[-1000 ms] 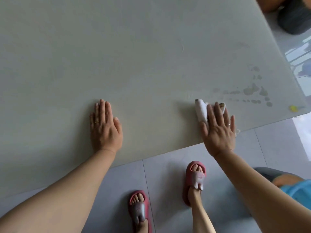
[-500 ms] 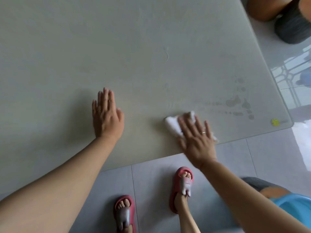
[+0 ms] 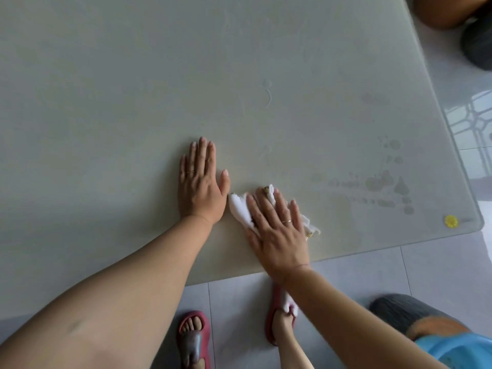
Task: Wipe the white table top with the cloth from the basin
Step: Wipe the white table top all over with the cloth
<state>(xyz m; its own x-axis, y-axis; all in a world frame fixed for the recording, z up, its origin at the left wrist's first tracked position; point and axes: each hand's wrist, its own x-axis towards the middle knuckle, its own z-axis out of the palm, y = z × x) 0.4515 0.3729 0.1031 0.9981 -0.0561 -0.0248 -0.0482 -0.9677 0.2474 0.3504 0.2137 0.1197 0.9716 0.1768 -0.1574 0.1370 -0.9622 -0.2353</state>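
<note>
Near the front edge of the pale greenish-white glass-topped counter (image 3: 133,75), the right hand (image 3: 277,233) lay flat with fingers spread, pressing down on the crumpled white cloth (image 3: 239,209) rather than clenching it, so the grip was more of a palm-down pin than a real grasp. The cloth poked out on both sides of that hand, its long axis running roughly from upper left to lower right, and its left end sat just beside the thumb of the left hand (image 3: 201,187), maybe touching, hard to say. The left hand was released, flat on the bare counter, holding nothing. What mattered for the next swipe, I'd guess: the grey smudgy drip marks (image 3: 383,182) sat off to the right of the cloth, toward the corner with the small yellow round sticker (image 3: 450,221), so the right hand was clearly the nearer one. Most of the cloth was hidden under the palm, so its real size was anyone's guess. A blue plastic basin (image 3: 458,350) was cut off at the bottom right corner.
</note>
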